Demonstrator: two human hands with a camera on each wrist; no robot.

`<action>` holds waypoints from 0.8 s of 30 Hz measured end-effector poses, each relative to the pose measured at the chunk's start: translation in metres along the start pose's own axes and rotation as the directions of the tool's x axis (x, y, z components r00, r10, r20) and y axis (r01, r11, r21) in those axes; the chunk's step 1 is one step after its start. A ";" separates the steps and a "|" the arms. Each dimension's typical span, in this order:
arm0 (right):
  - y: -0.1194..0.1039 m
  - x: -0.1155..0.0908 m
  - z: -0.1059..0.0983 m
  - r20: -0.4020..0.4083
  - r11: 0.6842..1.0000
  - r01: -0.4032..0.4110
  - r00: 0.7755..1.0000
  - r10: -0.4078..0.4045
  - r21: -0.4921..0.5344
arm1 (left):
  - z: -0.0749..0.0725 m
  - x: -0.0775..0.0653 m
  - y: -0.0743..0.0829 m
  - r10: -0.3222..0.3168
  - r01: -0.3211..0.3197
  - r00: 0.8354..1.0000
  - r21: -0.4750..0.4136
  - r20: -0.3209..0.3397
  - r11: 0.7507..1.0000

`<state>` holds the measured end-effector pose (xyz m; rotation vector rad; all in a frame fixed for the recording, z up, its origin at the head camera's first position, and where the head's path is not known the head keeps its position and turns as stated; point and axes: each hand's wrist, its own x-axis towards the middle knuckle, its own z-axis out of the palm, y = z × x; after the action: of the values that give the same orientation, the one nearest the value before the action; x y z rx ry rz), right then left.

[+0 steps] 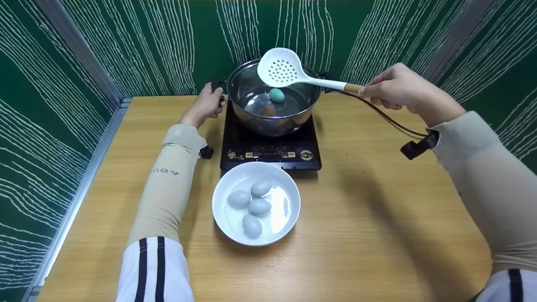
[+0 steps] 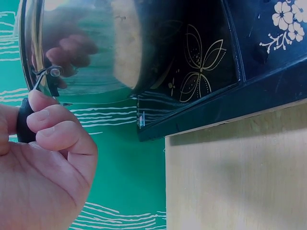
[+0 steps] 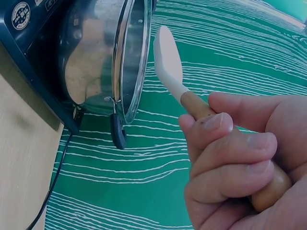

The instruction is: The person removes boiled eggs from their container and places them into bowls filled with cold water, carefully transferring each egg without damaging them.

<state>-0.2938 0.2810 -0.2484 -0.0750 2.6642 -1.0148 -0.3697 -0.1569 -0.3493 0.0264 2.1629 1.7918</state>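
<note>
My left hand (image 1: 205,102) grips the black side handle (image 2: 25,122) of a shiny steel pot (image 1: 272,123), fingers curled round it. In my right hand (image 1: 400,90) is a white slotted spoon (image 1: 281,71), pinched by its wooden handle (image 3: 194,104). The spoon's perforated head hangs over the pot's opening, with nothing seen on it. Inside the pot a blue-green egg (image 1: 276,95) shows below the spoon. A brownish round patch (image 1: 268,110) lies near it; whether it is an egg or a reflection I cannot tell.
Under the pot stands a black induction cooker (image 1: 272,161), its cord (image 1: 384,115) running off to the right. In front, a white bowl (image 1: 222,224) holds several pale bluish eggs (image 1: 252,226) on the wooden table (image 1: 348,251). Green white-lined panels (image 1: 209,42) rise behind.
</note>
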 end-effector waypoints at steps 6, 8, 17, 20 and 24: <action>0.000 0.006 0.000 -0.001 1.000 -0.021 1.000 0.021 -0.018 | 0.000 0.000 0.001 -0.014 0.014 1.000 -0.005 -0.004 1.000; 0.000 0.008 0.000 -0.002 1.000 -0.022 1.000 0.022 -0.022 | 0.001 0.000 0.001 -0.016 0.016 1.000 -0.012 -0.007 1.000; 0.000 0.017 0.001 -0.014 0.999 -0.045 0.999 0.045 -0.022 | -0.004 0.013 -0.008 -0.009 0.009 1.000 -0.019 -0.014 1.000; 0.000 0.021 0.002 -0.024 0.998 -0.048 0.999 0.047 -0.031 | -0.005 0.019 -0.013 0.011 -0.011 1.000 -0.013 -0.026 1.000; 0.001 0.027 0.005 -0.059 0.998 -0.053 0.997 0.050 -0.044 | -0.004 0.024 -0.017 0.041 -0.042 0.998 -0.015 -0.042 0.999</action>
<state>-0.3182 0.2747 -0.2593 0.0142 2.7270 -0.9542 -0.3899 -0.1592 -0.3708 0.0310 2.1925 1.8479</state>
